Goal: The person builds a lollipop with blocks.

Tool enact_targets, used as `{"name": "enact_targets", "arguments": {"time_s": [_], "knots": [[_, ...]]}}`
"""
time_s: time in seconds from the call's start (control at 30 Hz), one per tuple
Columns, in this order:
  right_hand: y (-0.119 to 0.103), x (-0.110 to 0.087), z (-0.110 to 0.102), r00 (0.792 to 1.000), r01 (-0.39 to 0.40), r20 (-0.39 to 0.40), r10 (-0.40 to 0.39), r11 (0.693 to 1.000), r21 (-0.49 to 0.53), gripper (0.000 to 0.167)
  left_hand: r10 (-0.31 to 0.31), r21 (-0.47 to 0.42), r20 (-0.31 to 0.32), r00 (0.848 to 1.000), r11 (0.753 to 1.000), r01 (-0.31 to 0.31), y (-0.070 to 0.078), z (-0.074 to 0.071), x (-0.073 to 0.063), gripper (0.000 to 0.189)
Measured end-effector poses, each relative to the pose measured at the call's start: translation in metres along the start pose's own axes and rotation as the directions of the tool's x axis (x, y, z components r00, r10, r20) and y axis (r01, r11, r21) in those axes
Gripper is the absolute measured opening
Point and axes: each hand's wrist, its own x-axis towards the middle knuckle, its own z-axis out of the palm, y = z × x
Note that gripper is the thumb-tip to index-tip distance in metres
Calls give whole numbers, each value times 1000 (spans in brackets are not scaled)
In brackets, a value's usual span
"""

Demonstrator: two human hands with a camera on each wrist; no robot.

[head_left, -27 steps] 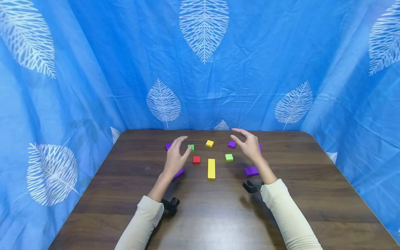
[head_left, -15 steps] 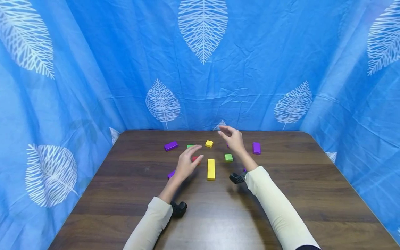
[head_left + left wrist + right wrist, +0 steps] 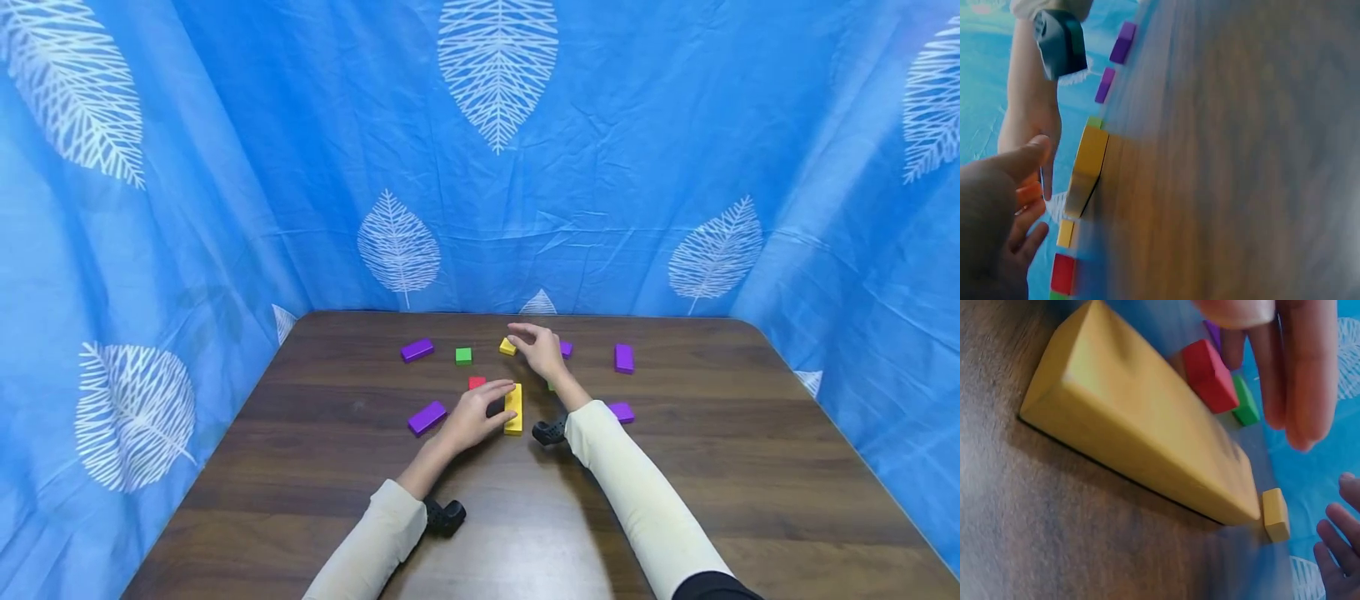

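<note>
A long yellow block (image 3: 513,421) lies at the middle of the table. My left hand (image 3: 474,417) is over its left side, thumb and fingers apart; in the right wrist view the left fingers (image 3: 1300,375) hang above the block. Farther back, my right hand (image 3: 540,350) reaches beside a small yellow block (image 3: 507,347), its fingers loosely bent. The right wrist view shows that small block resting on the table, apart from the right hand (image 3: 1341,550). A red block (image 3: 477,382) sits just behind the left hand. The right hand and wrist mostly hide a light green block (image 3: 551,387).
Purple blocks lie on both sides, including one at left (image 3: 427,418) and one at right (image 3: 624,358). A green block (image 3: 463,356) sits at the back left. Blue leaf-patterned cloth (image 3: 480,250) hangs beyond the brown table (image 3: 675,500).
My left hand has moved right and nearer, from the left-hand purple and green blocks to the long yellow block. My right hand has moved left to the small yellow block.
</note>
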Motion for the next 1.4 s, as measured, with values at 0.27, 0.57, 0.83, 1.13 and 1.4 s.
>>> {"name": "enact_targets", "arguments": {"time_s": [0.27, 0.57, 0.83, 1.13, 1.4], "knots": [[8, -1, 6, 993, -23, 110, 41, 987, -160, 26, -36, 47, 141, 989, 998, 30, 1, 7, -5, 48], [15, -3, 10, 984, 10, 174, 40, 961, -276, 25, -31, 69, 161, 986, 997, 20, 1, 9, -7, 46], [15, -5, 10, 982, 68, 188, -8, 948, -312, 23, -52, 82, 171, 984, 996, 38, 0, 6, -13, 47], [15, -13, 10, 981, 120, 183, -62, 936, -331, 19, -24, 81, 149, 989, 997, 12, 5, 1, -26, 47], [10, -30, 6, 975, 163, 197, -107, 940, -298, 18, 28, 103, 97, 995, 994, -38, 9, 2, -40, 45]]}}
